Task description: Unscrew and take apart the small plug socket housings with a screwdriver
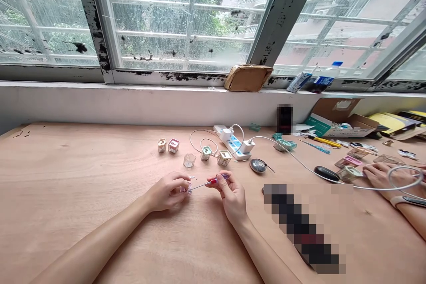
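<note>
My left hand has its fingers closed round a small pinkish piece, partly hidden by the fingertips, low over the wooden table. In my right hand is a screwdriver with a red and clear handle, pinched between thumb and fingers. Its thin shaft points left and its tip meets or nearly meets the pinkish piece. Just beyond my hands stand a clear faceted shell, a teal-topped small case and a cream-topped one. Farther left are a yellowish case and a pink-topped case.
A power strip with white plugs and cables lies behind. To the right are a round metal object, a blurred dark object, a black oval object and an open carton. Another person's hand rests at far right.
</note>
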Motion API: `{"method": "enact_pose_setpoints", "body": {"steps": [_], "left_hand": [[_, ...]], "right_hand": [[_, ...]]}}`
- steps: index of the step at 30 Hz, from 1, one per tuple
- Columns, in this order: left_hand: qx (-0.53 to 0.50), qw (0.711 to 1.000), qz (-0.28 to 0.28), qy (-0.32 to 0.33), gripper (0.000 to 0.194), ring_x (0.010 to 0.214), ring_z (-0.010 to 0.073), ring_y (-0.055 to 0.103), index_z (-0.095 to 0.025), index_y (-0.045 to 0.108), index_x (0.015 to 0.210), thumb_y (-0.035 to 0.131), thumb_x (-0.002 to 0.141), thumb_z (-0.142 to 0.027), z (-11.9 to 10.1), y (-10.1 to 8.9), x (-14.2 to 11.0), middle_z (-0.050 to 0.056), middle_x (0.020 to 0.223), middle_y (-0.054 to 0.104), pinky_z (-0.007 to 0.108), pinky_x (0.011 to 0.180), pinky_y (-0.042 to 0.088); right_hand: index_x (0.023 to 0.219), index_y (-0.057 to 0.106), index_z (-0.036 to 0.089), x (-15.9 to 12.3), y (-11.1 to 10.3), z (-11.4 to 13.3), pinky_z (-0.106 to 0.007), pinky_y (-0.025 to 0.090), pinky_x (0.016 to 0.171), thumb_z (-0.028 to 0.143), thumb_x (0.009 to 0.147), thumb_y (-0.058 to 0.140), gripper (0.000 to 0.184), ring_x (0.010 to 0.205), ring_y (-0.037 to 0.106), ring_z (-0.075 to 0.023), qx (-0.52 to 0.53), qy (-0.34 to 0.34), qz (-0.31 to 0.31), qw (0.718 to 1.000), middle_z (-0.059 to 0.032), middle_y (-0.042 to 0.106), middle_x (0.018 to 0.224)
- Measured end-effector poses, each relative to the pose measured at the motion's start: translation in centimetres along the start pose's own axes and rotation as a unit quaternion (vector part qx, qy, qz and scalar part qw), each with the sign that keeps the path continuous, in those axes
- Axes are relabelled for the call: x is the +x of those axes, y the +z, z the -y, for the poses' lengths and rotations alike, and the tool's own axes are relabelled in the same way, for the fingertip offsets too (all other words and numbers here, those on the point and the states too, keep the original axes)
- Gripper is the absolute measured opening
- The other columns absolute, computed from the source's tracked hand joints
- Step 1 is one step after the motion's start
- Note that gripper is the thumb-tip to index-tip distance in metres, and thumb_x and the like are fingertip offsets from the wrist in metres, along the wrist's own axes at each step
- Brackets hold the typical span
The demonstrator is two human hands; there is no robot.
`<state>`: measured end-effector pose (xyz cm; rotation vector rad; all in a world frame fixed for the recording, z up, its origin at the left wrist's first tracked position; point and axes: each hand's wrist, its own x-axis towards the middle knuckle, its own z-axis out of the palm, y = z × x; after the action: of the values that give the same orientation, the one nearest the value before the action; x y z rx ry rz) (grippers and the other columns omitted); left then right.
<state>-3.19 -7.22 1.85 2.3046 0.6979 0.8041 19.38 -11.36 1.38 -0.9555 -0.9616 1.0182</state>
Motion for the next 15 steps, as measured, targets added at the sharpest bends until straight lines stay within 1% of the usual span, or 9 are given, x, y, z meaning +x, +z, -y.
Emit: {"method": "enact_pose_setpoints", "body": {"steps": [3,9,12,15], "left_hand": [[0.002,1.0,0.002,0.0,0.016,0.101,0.0159,0.06,-0.02,0.066,0.1,0.057,0.087,-0.021,-0.02,-0.02,-0.03,0.008,0.123,0.061,0.022,0.074,0.05],[0.006,1.0,0.0,0.003,0.018,0.1,0.0161,0.061,-0.02,0.066,0.103,0.055,0.088,-0.021,-0.1,-0.01,-0.03,0.009,0.125,0.06,0.025,0.081,0.051],[0.007,1.0,0.0,0.001,0.019,0.095,0.0154,0.061,-0.02,0.066,0.104,0.054,0.089,-0.022,-0.14,-0.02,-0.01,0.01,0.124,0.061,0.025,0.078,0.051],[0.005,1.0,0.0,-0.004,0.019,0.093,0.0145,0.061,-0.02,0.066,0.104,0.054,0.09,-0.022,-0.16,-0.13,-0.05,0.01,0.123,0.061,0.023,0.074,0.05]], "right_hand": [[0.09,0.056,0.017,-0.06,0.01,0.05,-0.036,0.059,0.07,0.049,0.079,0.074,0.038,0.068,0.07,-0.0197,-0.004,-0.007,0.003,1.0,-0.0058,0.07,0.08],[0.089,0.057,0.017,-0.18,0.2,0.26,-0.039,0.06,0.073,0.049,0.079,0.073,0.037,0.069,0.07,-0.0205,-0.002,-0.01,0.01,1.0,-0.0063,0.07,0.081],[0.089,0.057,0.017,-0.14,0.21,0.3,-0.04,0.06,0.074,0.049,0.079,0.073,0.037,0.069,0.071,-0.0211,0.002,-0.005,0.012,1.0,-0.0068,0.071,0.081],[0.09,0.056,0.017,0.24,-0.25,0.19,-0.039,0.06,0.074,0.049,0.079,0.074,0.039,0.069,0.071,-0.0209,0.01,-0.005,-0.01,1.0,-0.0079,0.072,0.083]]}}
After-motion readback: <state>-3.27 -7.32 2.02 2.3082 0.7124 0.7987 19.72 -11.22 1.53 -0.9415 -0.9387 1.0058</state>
